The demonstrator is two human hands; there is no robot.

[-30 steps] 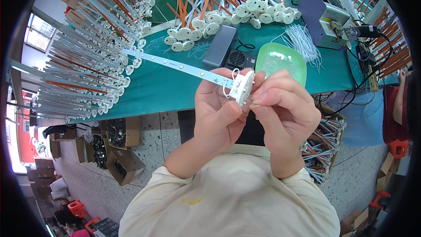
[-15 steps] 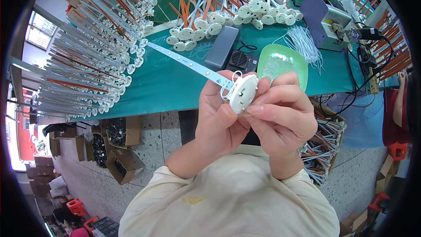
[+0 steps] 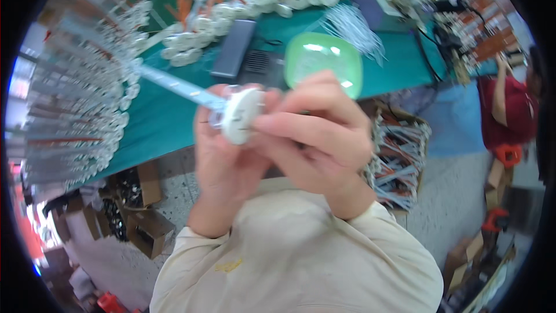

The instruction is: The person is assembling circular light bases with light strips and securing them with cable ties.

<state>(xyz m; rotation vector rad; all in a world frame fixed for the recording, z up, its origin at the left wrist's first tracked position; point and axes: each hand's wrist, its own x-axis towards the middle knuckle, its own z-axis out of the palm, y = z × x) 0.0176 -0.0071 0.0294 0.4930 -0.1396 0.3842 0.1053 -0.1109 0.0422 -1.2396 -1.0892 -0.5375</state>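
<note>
An LED strip light [image 3: 174, 83] is in my left hand [image 3: 223, 162]. Its flat pale bar points up and to the left, and a white round base [image 3: 242, 117] caps its near end. A loop of thin white wire curls beside the joint. The left fingers are wrapped behind the base, the thumb below it. My right hand [image 3: 321, 136] is closed in a pinch at the right edge of the base. Whatever lies between those fingertips is too blurred to make out.
A green bowl [image 3: 358, 72] stands beyond my hands, with dark grey boxes [image 3: 234, 49] to its left and white wires [image 3: 353, 29] behind. Many strip lights [image 3: 69, 110] crowd the left. A carton of strips [image 3: 399, 159] sits low right; a person [image 3: 509, 110] is at far right.
The view has swung and blurred, so bench and hands now appear further left. My right hand stays at the edge of the base, and the left hand keeps its hold.
</note>
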